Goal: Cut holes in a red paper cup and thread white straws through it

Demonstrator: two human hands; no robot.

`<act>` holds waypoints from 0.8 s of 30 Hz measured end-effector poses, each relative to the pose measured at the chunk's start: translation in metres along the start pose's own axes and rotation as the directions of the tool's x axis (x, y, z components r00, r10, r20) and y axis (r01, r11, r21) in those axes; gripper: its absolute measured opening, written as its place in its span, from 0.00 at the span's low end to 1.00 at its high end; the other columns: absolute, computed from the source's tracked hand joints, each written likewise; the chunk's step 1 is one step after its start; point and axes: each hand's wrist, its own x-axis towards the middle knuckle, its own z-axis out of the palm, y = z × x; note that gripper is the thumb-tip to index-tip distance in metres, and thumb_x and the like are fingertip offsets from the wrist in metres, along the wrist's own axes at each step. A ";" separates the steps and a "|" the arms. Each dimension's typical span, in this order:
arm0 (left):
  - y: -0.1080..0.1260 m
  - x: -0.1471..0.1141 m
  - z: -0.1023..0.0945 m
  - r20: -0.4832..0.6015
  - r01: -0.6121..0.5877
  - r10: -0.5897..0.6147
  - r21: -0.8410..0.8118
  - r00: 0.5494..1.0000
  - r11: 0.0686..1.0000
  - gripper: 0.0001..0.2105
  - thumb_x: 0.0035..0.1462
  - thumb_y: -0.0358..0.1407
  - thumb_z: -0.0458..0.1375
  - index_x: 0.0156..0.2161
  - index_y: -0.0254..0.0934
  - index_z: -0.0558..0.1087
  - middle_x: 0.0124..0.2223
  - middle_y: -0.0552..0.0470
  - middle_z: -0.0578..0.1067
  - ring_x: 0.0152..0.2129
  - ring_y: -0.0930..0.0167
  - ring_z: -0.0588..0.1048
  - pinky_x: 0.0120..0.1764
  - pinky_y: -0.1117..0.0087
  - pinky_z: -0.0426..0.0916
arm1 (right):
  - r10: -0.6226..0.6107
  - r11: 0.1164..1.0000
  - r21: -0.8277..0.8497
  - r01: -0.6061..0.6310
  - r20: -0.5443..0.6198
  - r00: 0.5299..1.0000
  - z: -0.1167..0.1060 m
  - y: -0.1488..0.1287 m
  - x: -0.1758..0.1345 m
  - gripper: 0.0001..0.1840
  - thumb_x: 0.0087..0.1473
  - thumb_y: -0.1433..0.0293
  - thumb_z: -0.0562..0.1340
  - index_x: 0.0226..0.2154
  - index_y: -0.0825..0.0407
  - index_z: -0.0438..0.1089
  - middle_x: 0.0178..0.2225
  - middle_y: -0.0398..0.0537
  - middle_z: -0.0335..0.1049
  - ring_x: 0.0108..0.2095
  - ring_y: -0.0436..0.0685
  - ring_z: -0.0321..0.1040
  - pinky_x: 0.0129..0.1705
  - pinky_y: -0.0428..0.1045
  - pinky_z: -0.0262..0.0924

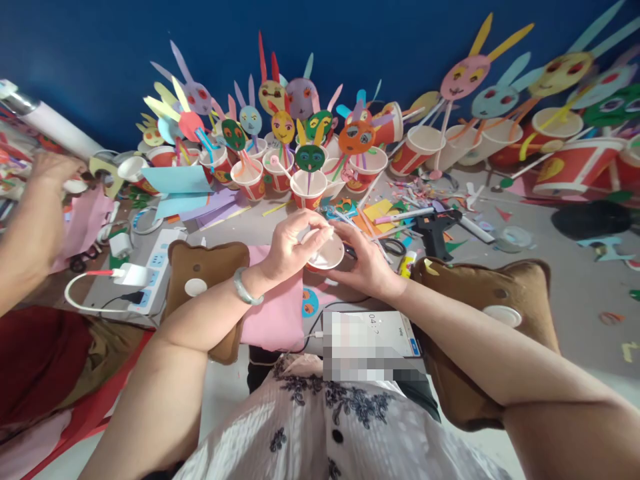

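A paper cup (331, 255), white inside, is held over the table in front of me with its mouth tilted up toward me. My right hand (367, 263) wraps round the cup's right side, fingers behind and thumb in front. Over the mouth, my left hand (295, 243) has thumb and forefinger pinched together near the far rim. A small whitish bit shows at those fingertips, too small to name. Just behind the cup stands a red paper cup (306, 193) bearing a green rabbit face (311, 158). A pink sheet (273, 313) lies below my left wrist.
Several rabbit-face cups line the blue wall. A black glue gun (434, 230), a glue stick (407, 263) and paper scraps lie to the right. Brown cushions (500, 333) flank a phone (370, 333). At left are a power strip (155, 273) and another person's arm (30, 227).
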 end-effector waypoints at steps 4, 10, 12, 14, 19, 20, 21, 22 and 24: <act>-0.002 0.000 0.000 0.024 0.014 -0.014 -0.009 1.000 1.000 0.09 0.65 0.41 0.59 0.35 0.39 0.73 0.35 0.51 0.78 0.35 0.71 0.76 0.42 0.67 0.72 | 0.037 0.999 -0.018 -0.036 0.033 0.999 0.001 0.004 0.000 0.48 0.48 0.58 0.73 0.67 0.47 0.56 0.64 0.59 0.65 0.61 0.72 0.66 0.61 0.65 0.63; -0.004 0.001 -0.001 0.069 0.020 -0.018 -0.031 0.997 0.999 0.09 0.62 0.42 0.62 0.36 0.38 0.74 0.38 0.50 0.78 0.39 0.70 0.77 0.46 0.65 0.73 | 0.084 0.996 0.023 -0.085 0.022 0.996 0.000 0.005 0.001 0.45 0.46 0.61 0.73 0.64 0.47 0.59 0.59 0.59 0.70 0.57 0.71 0.71 0.56 0.65 0.67; -0.004 0.001 -0.001 0.084 0.020 -0.017 -0.042 0.996 0.999 0.08 0.63 0.40 0.61 0.36 0.38 0.74 0.38 0.49 0.78 0.39 0.70 0.77 0.46 0.65 0.73 | 0.081 0.996 0.029 -0.082 0.018 0.997 0.000 0.005 0.001 0.44 0.46 0.61 0.73 0.63 0.47 0.60 0.58 0.59 0.71 0.56 0.70 0.71 0.55 0.64 0.68; -0.004 0.001 -0.001 0.082 0.023 -0.018 -0.056 0.996 0.998 0.08 0.65 0.39 0.60 0.35 0.38 0.74 0.38 0.50 0.77 0.39 0.71 0.77 0.47 0.65 0.73 | 0.068 0.997 0.038 -0.068 0.012 0.998 0.000 0.004 0.002 0.43 0.45 0.61 0.73 0.62 0.48 0.61 0.57 0.59 0.71 0.55 0.70 0.72 0.55 0.63 0.68; -0.006 0.001 -0.002 0.044 0.085 -0.081 -0.112 0.996 0.990 0.10 0.65 0.43 0.60 0.41 0.37 0.74 0.43 0.47 0.79 0.44 0.69 0.78 0.51 0.65 0.72 | 0.174 0.975 0.148 -0.168 -0.030 0.984 0.000 0.003 0.003 0.43 0.45 0.58 0.74 0.61 0.49 0.62 0.55 0.58 0.73 0.52 0.67 0.74 0.52 0.60 0.70; -0.008 0.001 -0.002 0.033 0.110 -0.107 -0.119 0.994 0.987 0.13 0.63 0.45 0.60 0.44 0.37 0.74 0.45 0.45 0.79 0.45 0.69 0.78 0.51 0.65 0.72 | 0.199 0.967 0.175 -0.187 -0.051 0.979 -0.001 0.004 0.004 0.43 0.45 0.58 0.74 0.61 0.49 0.62 0.55 0.58 0.73 0.52 0.66 0.74 0.52 0.59 0.71; -0.011 0.001 -0.002 0.025 0.136 -0.134 -0.122 0.991 0.983 0.16 0.62 0.47 0.62 0.47 0.37 0.73 0.48 0.44 0.78 0.47 0.68 0.78 0.52 0.65 0.72 | 0.220 0.959 0.201 -0.201 -0.077 0.973 -0.002 0.005 0.005 0.42 0.45 0.57 0.74 0.60 0.49 0.63 0.54 0.57 0.73 0.51 0.65 0.74 0.51 0.58 0.71; -0.014 0.000 -0.001 0.022 0.158 -0.157 -0.122 0.987 0.980 0.20 0.60 0.49 0.63 0.50 0.37 0.72 0.50 0.43 0.78 0.48 0.67 0.77 0.52 0.65 0.72 | 0.237 0.951 0.227 -0.209 -0.103 0.966 -0.003 0.006 0.006 0.41 0.45 0.57 0.74 0.59 0.49 0.63 0.53 0.57 0.73 0.51 0.64 0.73 0.50 0.57 0.72; -0.022 -0.001 -0.001 0.041 0.188 -0.184 -0.118 0.982 0.975 0.26 0.57 0.51 0.65 0.54 0.37 0.70 0.53 0.41 0.76 0.49 0.65 0.77 0.51 0.64 0.73 | 0.266 0.936 0.275 -0.221 -0.141 0.954 -0.005 0.010 0.007 0.40 0.45 0.55 0.74 0.57 0.50 0.64 0.52 0.56 0.73 0.50 0.63 0.74 0.50 0.56 0.72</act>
